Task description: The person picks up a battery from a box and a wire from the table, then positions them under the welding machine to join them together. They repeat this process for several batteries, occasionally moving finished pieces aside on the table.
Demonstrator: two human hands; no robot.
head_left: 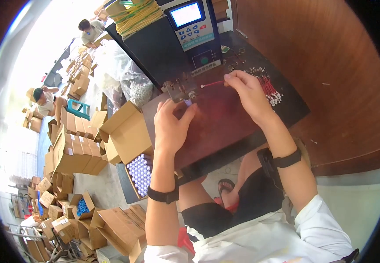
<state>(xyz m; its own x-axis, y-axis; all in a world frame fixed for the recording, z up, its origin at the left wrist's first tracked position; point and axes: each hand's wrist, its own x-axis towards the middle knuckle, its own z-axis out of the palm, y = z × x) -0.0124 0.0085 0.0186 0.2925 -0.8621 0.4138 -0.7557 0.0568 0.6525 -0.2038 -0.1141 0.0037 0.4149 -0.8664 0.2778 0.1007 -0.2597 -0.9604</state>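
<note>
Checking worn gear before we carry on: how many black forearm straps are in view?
2: one strap around the left forearm, another strap around the right forearm. Sleeves could hide more.

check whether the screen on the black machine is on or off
On: the screen glows bright white with a blue edge, above the keypad on the front of the black machine.

Worn are a white shirt point(247, 239), black armbands point(163, 195) and, seemingly, black shorts point(256, 197).
</note>
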